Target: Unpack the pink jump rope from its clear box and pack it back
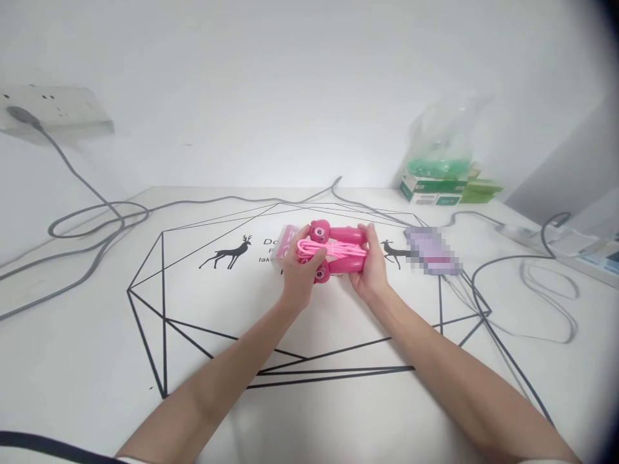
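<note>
A pink jump rope [333, 250], its cord bundled between two dark pink handles with cartoon faces, is held between both hands above the middle of the white mat. My left hand [298, 274] grips the face ends of the handles and the looped cord, thumb on top. At the other ends, my right hand [372, 267] has its fingers and palm around the handle tips. A clear and pink package [286, 241] shows just behind my left hand; whether the hand touches it is unclear.
A blurred purple rectangular object [432, 250] lies right of my hands. Green and white boxes [432, 188] with a plastic bag [442, 145] on top stand at the back right. Grey cables [101, 216] run along the left and back. A wall socket [60, 106] is at upper left.
</note>
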`<state>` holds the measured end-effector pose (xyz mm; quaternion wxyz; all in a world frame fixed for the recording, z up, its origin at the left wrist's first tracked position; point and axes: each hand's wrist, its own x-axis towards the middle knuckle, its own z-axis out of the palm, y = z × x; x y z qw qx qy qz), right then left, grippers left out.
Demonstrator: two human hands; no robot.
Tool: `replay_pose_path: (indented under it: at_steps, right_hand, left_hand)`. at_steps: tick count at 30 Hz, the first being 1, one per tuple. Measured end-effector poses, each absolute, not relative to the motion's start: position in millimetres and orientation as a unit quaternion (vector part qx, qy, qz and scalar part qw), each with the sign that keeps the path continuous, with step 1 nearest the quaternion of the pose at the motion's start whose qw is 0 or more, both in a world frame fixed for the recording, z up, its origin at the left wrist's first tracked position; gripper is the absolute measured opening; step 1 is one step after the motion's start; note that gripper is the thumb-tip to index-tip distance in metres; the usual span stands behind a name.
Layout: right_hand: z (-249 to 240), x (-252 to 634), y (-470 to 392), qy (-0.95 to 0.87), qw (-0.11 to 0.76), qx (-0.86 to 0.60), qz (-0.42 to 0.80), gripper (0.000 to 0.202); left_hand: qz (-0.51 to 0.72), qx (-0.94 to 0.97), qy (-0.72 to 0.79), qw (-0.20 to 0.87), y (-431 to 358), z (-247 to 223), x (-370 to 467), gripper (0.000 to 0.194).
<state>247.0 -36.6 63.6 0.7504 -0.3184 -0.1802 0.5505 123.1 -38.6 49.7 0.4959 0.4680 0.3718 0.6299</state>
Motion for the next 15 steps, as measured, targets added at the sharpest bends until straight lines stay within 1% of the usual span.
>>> replay_pose_path:
  at_steps: [3, 8, 11, 15]
  right_hand:
    - [65, 247, -37, -0.186, 0.749, -0.313, 0.554, 0.039]
    - [69, 252, -35, -0.16, 0.75, -0.364, 0.528, 0.038]
    - [72, 254, -35, -0.139, 0.752, -0.379, 0.521, 0.036]
    - [74, 258, -32, -0.099, 0.76, -0.37, 0.526, 0.037]
  left_hand:
    - [0.633, 0.471, 0.377, 0.485, -39, 53, 123, 0.057]
    - [0.622, 0.499, 0.38, 0.469, -39, 53, 124, 0.055]
    - [0.605, 0.507, 0.377, 0.484, -38, 52, 126, 0.055]
    - [0.604, 0.502, 0.387, 0.483, -37, 54, 132, 0.049]
